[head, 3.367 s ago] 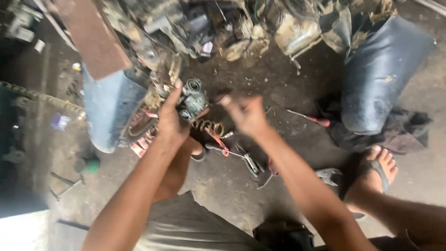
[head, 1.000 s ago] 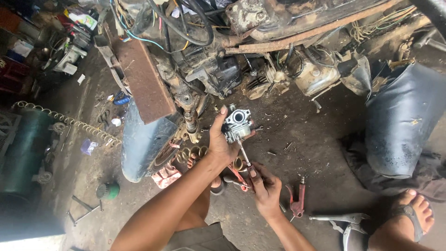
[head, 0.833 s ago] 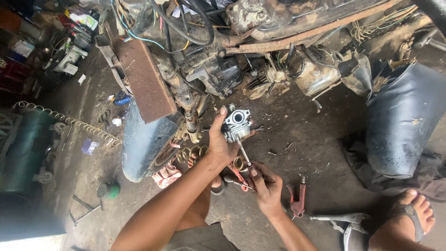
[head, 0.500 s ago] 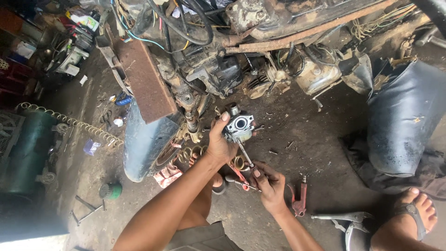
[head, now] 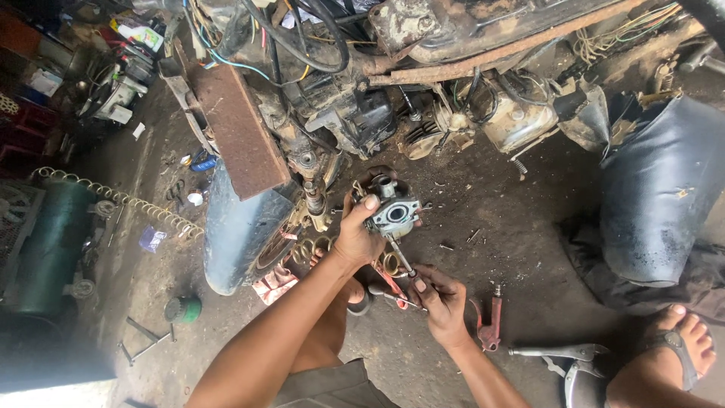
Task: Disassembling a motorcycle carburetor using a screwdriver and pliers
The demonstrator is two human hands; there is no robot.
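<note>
the left hand (head: 356, 236) grips a grey carburetor (head: 393, 214) above the oily floor (head: 521, 249); the right hand (head: 440, 298) pinches a screwdriver (head: 400, 257) angled up to its underside.

The left hand (head: 359, 234) is reaching up with its fingers curled tight, thumb on top. The right hand (head: 442, 298) is sitting lower, fingers pinching together. Both arms are bare.

Your own body, as seen: two bare forearms with no sleeves, left hand (head: 356, 236) and right hand (head: 442, 298) ungloved and grease-smudged, khaki-grey shorts at the lap.
</note>
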